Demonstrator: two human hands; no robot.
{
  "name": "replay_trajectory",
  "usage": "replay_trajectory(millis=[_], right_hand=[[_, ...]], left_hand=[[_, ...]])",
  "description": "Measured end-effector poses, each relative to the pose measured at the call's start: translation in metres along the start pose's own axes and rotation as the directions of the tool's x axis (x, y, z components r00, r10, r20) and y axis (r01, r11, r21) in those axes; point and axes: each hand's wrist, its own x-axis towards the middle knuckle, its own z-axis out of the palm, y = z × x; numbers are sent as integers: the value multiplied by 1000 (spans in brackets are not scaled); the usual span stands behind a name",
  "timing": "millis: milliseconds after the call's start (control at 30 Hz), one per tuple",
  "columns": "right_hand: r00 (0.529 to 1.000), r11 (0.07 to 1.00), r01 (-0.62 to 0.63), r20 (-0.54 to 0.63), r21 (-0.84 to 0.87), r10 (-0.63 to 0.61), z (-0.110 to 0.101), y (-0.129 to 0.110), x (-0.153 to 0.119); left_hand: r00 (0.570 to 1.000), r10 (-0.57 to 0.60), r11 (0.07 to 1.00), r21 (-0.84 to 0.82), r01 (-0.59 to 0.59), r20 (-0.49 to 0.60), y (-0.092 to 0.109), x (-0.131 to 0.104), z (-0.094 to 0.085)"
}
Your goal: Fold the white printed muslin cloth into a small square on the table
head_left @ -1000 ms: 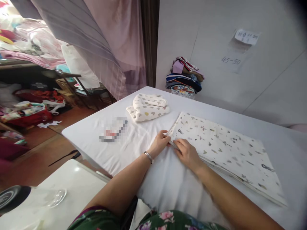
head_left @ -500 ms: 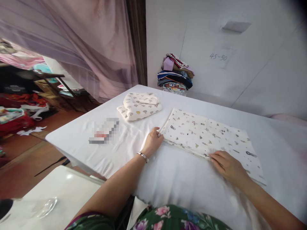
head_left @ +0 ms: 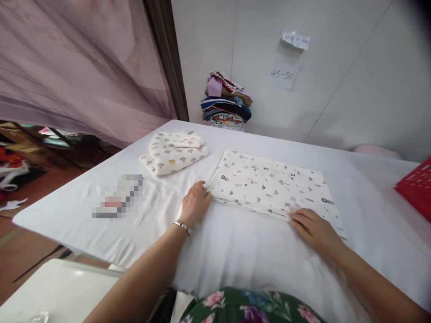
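Note:
A white cloth with a small printed pattern (head_left: pixel 266 181) lies folded flat in layers on the white-covered table (head_left: pixel 242 251). At its near left corner, my left hand (head_left: pixel 196 202) pinches the cloth between thumb and fingers. My right hand (head_left: pixel 314 226) grips the near edge, right of the middle, with its fingers closed on the layers. Behind my left hand sits a second cream cloth with a mushroom-like print (head_left: pixel 175 152), loosely folded and apart from both hands.
A blurred-out flat object (head_left: pixel 119 197) lies on the table's left. Folded clothes (head_left: pixel 227 98) are piled by the wall beyond the far edge. A red perforated basket (head_left: pixel 415 188) stands at the right. A white surface (head_left: pixel 60 287) is at the lower left, and a pink curtain (head_left: pixel 101 67) hangs behind.
The view has swung right, bringing the red basket into sight and shifting the table's things leftward. Both hands keep their hold on the patterned cloth, which stays flat.

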Motion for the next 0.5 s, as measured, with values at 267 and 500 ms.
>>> replay_trajectory(millis=[267, 500], right_hand=[[997, 984, -71, 7, 164, 71, -13, -10, 14], [996, 989, 47, 66, 143, -57, -5, -26, 39]], left_hand=[[946, 299, 952, 104, -287, -125, 9, -1, -3], [706, 705, 709, -31, -705, 74, 63, -6, 9]])
